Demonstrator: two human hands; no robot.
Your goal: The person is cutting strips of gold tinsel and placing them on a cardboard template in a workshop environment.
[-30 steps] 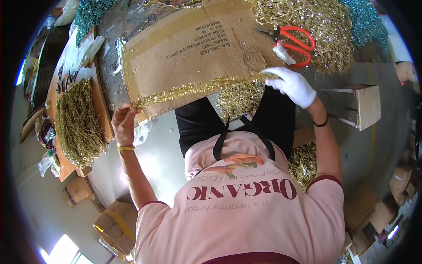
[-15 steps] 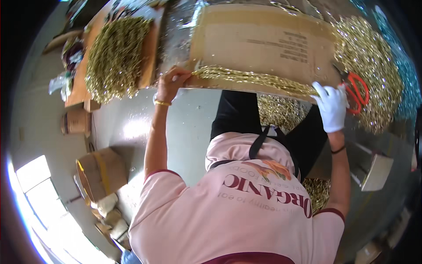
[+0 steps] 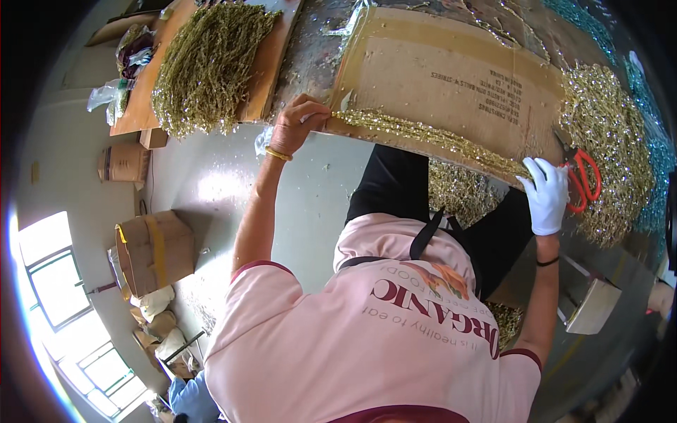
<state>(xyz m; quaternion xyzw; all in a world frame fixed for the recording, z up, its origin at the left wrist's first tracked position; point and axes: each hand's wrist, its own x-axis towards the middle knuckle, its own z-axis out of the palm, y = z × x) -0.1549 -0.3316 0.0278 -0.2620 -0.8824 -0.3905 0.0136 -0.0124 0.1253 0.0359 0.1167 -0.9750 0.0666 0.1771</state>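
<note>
I see the left hand at about 11 o'clock, bare, gold bangle on the wrist, fingers pinched on the left end of the gold tinsel strand. The right hand at 2 o'clock wears a white glove and grasps the strand's other end, right at the near edge of the cardboard sheet. The strand lies stretched along that near edge, between both hands, touching the cardboard.

Red-handled scissors sit just beside the gloved hand, at its 3 o'clock, on a gold tinsel heap. Another gold tinsel pile rests on a wooden board at 10 o'clock, well apart from the strand. More tinsel hangs below the table edge near the person's lap.

My read: the step is measuring or straightening one strand against the cardboard. To do it well I'd keep even tension at both ends, keep the strand flush with the edge with no sag, and keep the left pinch firm so the end doesn't slip.
</note>
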